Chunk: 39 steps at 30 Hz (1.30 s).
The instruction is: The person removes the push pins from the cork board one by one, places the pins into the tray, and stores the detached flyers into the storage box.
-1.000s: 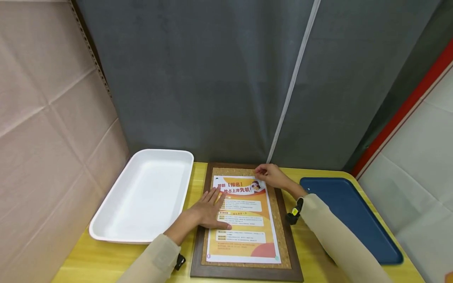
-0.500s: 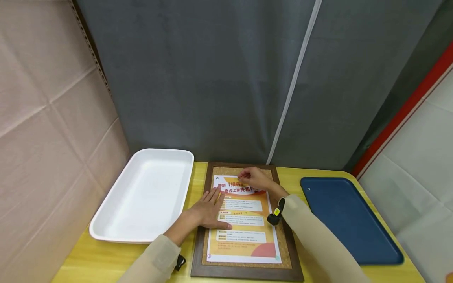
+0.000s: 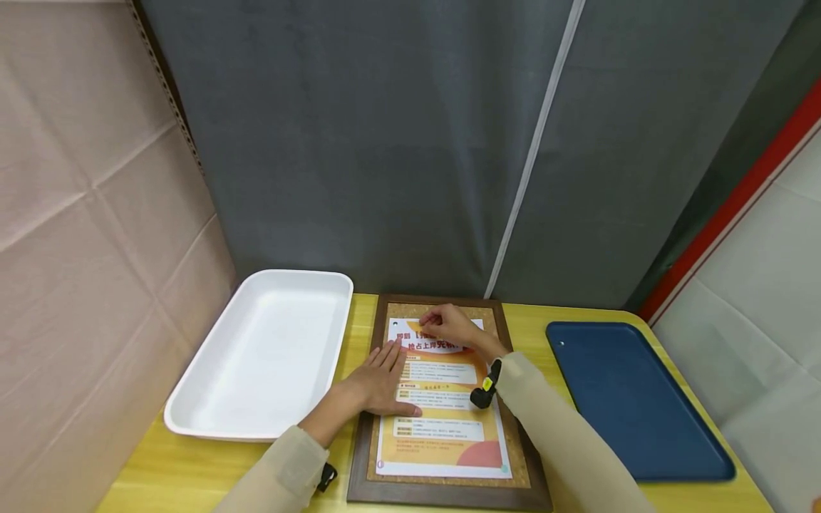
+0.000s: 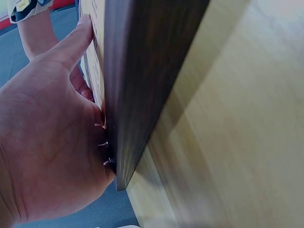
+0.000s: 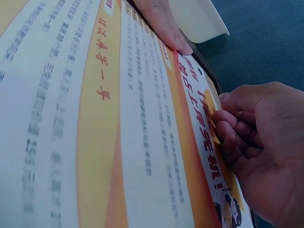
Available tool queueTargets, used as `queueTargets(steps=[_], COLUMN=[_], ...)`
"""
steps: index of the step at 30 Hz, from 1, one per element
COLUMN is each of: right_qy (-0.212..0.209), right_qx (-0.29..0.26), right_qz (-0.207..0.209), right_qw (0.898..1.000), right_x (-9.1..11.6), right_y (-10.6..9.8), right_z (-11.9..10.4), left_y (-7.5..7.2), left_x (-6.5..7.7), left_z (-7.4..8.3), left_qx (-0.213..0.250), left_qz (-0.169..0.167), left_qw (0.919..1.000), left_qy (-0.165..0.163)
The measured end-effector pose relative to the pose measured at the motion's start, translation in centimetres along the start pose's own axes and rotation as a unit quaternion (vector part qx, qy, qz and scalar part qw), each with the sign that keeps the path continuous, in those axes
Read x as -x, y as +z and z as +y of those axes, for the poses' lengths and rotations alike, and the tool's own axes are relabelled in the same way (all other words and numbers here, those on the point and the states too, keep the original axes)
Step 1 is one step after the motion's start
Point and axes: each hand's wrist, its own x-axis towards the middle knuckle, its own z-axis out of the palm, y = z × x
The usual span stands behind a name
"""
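Observation:
A printed orange-and-white poster [image 3: 442, 427] lies on a cork board with a dark brown frame [image 3: 449, 494]. My left hand [image 3: 385, 381] rests flat on the poster's left side, fingers spread and thumb toward the middle. In the left wrist view, the left hand [image 4: 52, 137] lies beside the frame's thick edge [image 4: 137, 85]. My right hand [image 3: 452, 326] is over the poster's top edge with its fingers curled. From the right wrist, the curled right hand [image 5: 266, 137] is by the red heading; no object shows between its fingertips. A small dark dot [image 3: 394, 323] marks the poster's top left corner.
A white tray [image 3: 256, 432] stands left of the board and a dark blue tray [image 3: 641, 399] lies to the right. In the blue tray is a tiny light spot [image 3: 562, 343]. A grey curtain [image 3: 385, 157] hangs behind the yellow wood-grain table [image 3: 167, 470].
My right hand has moved left along the poster's top edge, from beyond its top right corner to over the heading. The left hand has stayed in place.

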Motion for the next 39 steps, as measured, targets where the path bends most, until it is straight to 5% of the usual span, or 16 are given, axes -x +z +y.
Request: queueTargets(steps=[19, 28, 34, 39], right_qy=[-0.019, -0.037, -0.064, -0.033], right_qx=[0.033, 0.045, 0.053, 0.067], right_qz=[0.013, 0.017, 0.023, 0.028], right_qw=[0.999, 0.998, 0.996, 0.997], right_x=[-1.6, -2.3, -2.7, -3.3], right_y=[1.4, 1.9, 2.2, 2.7], right_z=[-1.1, -1.8, -1.8, -2.1], left_y=[0.1, 2.5, 2.8, 2.6], left_x=[-0.2, -1.8, -2.1, -2.0], left_z=[0.2, -0.9, -1.3, -1.2], left_qx=[0.005, 0.008, 0.010, 0.004], left_qz=[-0.003, 0.004, 0.005, 0.007], left_qw=[1.0000, 0.9999, 0.9999, 0.9999], left_qy=[0.002, 0.007, 0.009, 0.011])
